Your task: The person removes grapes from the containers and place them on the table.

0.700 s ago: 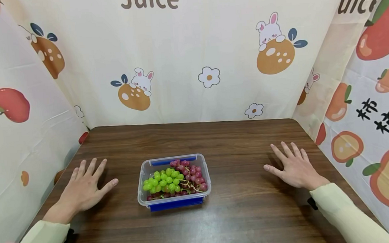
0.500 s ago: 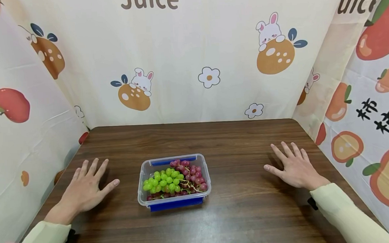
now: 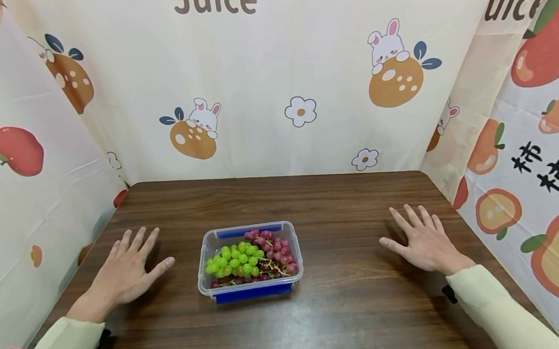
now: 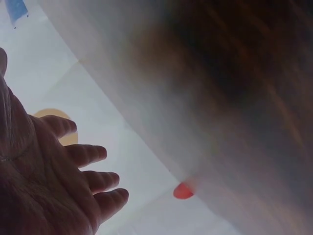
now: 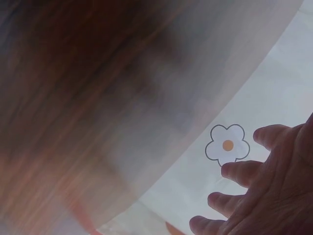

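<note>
A clear plastic food container [image 3: 297, 248] with blue clips sits left of the table's middle, its lid off. Inside it lie a bunch of green grapes [image 3: 234, 258] at the left and red grapes [image 3: 279, 249] at the right and underneath. To the left of the container, my left hand [image 3: 124, 272] is spread palm down over the table, fingers straight and holding nothing. Farther off on the right side, my right hand [image 3: 423, 243] is spread the same way, also with nothing in it. Both wrist views show only the palm side and extended fingers, with the tabletop blurred.
The dark wood table [image 3: 345, 309] reaches back to a printed curtain [image 3: 263, 63] with bunnies and flowers. More printed cloth [image 3: 539, 180] hangs along the right side, and another cloth [image 3: 18, 222] along the left.
My left hand has shifted slightly to the right, toward the container. The right hand and the container with the grapes have stayed in place.
</note>
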Motion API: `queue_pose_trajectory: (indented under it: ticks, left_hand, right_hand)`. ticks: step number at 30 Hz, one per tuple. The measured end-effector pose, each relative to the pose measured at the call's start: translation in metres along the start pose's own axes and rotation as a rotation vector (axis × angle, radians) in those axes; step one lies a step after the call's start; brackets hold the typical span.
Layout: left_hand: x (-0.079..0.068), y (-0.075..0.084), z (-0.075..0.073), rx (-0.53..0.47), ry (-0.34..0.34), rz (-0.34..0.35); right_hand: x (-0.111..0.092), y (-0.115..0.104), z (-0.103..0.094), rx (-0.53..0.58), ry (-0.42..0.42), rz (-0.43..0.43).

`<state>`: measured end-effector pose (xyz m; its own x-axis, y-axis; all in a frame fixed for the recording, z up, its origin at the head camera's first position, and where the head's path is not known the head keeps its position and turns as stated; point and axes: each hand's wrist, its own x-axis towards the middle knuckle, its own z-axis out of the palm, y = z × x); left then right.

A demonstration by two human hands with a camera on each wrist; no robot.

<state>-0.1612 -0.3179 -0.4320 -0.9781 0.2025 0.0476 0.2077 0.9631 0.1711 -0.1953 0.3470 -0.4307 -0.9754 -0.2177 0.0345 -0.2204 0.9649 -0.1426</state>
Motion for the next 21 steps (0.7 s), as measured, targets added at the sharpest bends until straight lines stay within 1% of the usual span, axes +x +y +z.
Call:
queue_pose_trajectory:
  ticks: [9, 16, 21]
  left_hand:
    - [-0.002, 0.003, 0.001, -0.005, 0.007, 0.002]
    - [-0.002, 0.005, 0.0, -0.019, 0.006, 0.011]
    - [-0.002, 0.007, -0.001, -0.024, 0.01, 0.02]
  right_hand:
    - [-0.001, -0.005, 0.0, 0.004, -0.017, -0.013]
    - [-0.001, -0.009, 0.0, 0.011, 0.003, -0.031]
    - [-0.001, -0.011, 0.001, 0.016, 0.002, -0.032]
